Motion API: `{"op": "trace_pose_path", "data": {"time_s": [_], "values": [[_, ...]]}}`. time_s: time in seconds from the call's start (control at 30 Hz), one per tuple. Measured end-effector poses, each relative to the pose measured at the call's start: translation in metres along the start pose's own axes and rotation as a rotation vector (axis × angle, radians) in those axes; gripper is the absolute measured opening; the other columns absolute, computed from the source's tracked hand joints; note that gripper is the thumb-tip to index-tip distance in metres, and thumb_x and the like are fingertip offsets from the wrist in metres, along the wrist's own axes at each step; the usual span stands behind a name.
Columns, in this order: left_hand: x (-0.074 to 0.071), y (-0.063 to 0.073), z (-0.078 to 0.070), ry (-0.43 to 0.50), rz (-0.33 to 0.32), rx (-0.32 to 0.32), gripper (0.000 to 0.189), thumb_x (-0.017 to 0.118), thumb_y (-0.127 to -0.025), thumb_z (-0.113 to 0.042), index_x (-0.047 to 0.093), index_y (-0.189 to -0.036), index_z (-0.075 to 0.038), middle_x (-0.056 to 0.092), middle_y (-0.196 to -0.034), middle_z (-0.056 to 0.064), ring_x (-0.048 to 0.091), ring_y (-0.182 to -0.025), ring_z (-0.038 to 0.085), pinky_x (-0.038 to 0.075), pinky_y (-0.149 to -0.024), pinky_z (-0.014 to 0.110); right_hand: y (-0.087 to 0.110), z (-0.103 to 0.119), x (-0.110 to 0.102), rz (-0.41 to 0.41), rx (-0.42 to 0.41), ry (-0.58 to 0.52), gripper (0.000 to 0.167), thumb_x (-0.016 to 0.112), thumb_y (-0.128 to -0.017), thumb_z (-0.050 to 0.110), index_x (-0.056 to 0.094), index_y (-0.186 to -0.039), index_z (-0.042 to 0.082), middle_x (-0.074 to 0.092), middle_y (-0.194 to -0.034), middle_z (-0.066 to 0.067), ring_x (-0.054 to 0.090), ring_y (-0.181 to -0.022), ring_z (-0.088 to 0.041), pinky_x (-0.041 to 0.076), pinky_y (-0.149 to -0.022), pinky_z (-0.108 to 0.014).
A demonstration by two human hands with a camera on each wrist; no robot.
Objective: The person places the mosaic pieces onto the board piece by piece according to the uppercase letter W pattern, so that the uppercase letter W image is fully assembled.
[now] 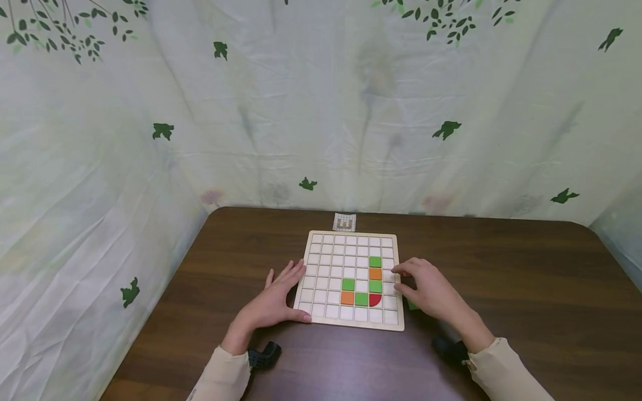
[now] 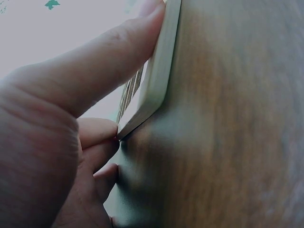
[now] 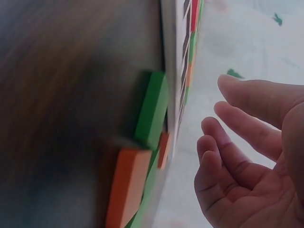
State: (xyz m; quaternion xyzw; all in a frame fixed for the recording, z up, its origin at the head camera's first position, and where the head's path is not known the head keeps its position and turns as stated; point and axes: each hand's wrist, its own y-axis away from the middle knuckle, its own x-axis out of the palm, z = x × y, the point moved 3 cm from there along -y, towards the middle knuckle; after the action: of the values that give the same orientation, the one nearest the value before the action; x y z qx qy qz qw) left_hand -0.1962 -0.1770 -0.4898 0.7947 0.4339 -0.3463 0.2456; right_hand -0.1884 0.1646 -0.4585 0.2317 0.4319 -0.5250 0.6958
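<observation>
A square gridded board (image 1: 356, 325) with pale cells lies on the table. Toward its lower right sit several green and orange square blocks, and a red quarter-round block (image 1: 374, 300). My left hand (image 1: 273, 301) is spread at the board's near left corner, thumb touching the front edge and fingers along the left side. Over the right edge hovers my right hand (image 1: 428, 287), its fingers loosely bent and apart, with nothing between them. Below it, a green block (image 3: 152, 111) and an orange block (image 3: 128, 183) lie beside the board in the right wrist view.
A small printed card (image 1: 344, 222) lies just beyond the board's far edge. The dark brown wooden table (image 1: 501, 267) reaches back to a pale curtain (image 1: 321, 111) with leaf and bird prints. More green and orange blocks lie partly hidden at the board's right side.
</observation>
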Motion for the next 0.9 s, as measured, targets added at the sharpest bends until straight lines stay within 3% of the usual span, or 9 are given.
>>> {"op": "trace_pose_path", "data": {"time_s": [0.27, 0.53, 0.9], "values": [[0.0, 0.0, -0.001, 0.004, 0.002, -0.002, 0.115, 0.086, -0.076, -0.047, 0.021, -0.16, -0.004, 0.014, -0.167, 0.009, 0.002, -0.155, 0.029, -0.011, -0.116, 0.062, 0.001, -0.019, -0.006, 0.003, 0.065, -0.056, 0.035, 0.079, -0.088, 0.014, 0.07, -0.12, 0.002, 0.066, -0.112, -0.01, 0.063, -0.102, -0.028, 0.054, -0.087, -0.048], [0.0, 0.0, -0.001, 0.0, 0.003, -0.002, 0.115, 0.086, -0.076, -0.048, 0.022, -0.16, -0.003, 0.015, -0.167, 0.01, 0.003, -0.155, 0.03, -0.01, -0.116, 0.063, -0.008, -0.033, -0.011, 0.039, 0.137, -0.067, 0.035, 0.077, -0.09, 0.016, 0.069, -0.122, 0.004, 0.065, -0.114, -0.013, 0.058, -0.096, -0.026, 0.054, -0.082, -0.045], [-0.001, 0.0, -0.001, 0.003, 0.006, -0.002, 0.114, 0.086, -0.077, -0.047, 0.021, -0.16, -0.003, 0.014, -0.167, 0.009, 0.003, -0.155, 0.03, -0.01, -0.115, 0.063, -0.019, -0.047, -0.012, 0.119, 0.146, -0.09, 0.038, 0.076, -0.09, 0.015, 0.067, -0.124, 0.0, 0.067, -0.118, -0.015, 0.06, -0.104, -0.031, 0.051, -0.089, -0.05]]}}
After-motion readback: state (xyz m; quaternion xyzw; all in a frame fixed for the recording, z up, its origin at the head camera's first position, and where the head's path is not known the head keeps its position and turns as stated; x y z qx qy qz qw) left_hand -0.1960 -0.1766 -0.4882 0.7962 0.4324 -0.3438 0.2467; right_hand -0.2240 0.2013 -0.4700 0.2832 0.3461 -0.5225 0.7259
